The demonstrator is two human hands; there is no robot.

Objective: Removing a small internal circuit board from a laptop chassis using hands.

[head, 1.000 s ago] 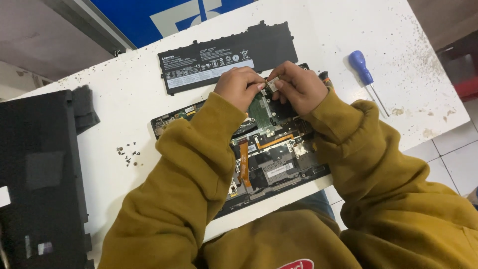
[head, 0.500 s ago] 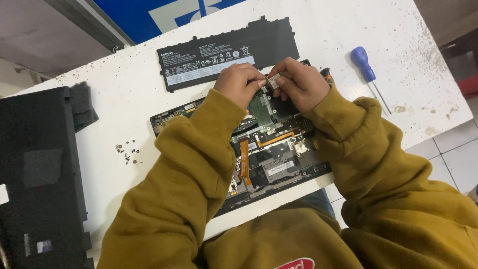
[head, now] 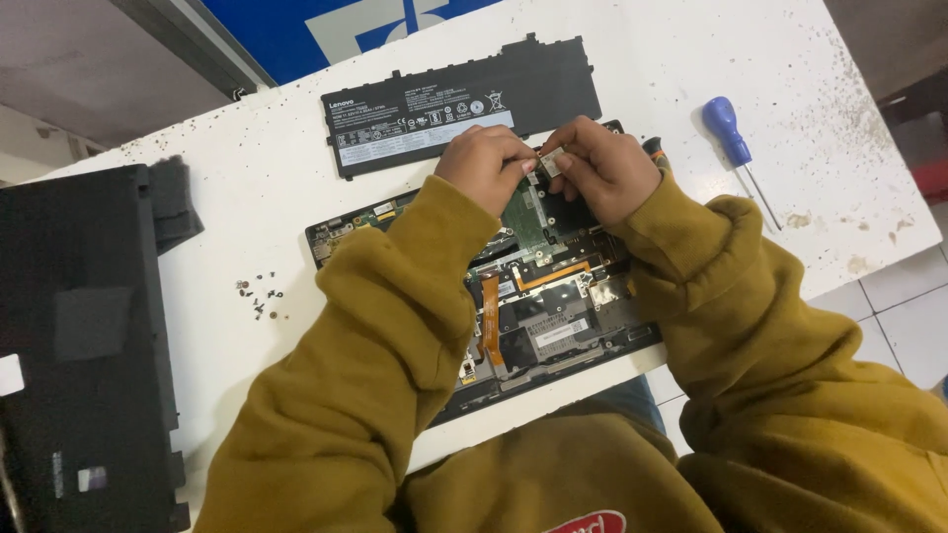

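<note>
Both hands meet over the far half of an opened laptop (head: 533, 296), which lies with its cover off near the front edge of a white table (head: 691, 59). The left hand (head: 486, 166) and the right hand (head: 604, 168) pinch a small pale card (head: 551, 163) between their fingertips, just above a green circuit board (head: 525, 219). The card is flat and light-coloured, mostly hidden by the fingers. Inside the laptop show an orange ribbon cable (head: 491, 321), black plates and silver labels.

Just beyond the hands lies a long black battery (head: 464, 104) with a white label. A blue-handled screwdriver (head: 736, 148) lies to the right, well apart, with open tabletop around it. A cluster of small screws (head: 259, 294) sits left of the laptop, and a black cover panel (head: 84, 355) fills the far left.
</note>
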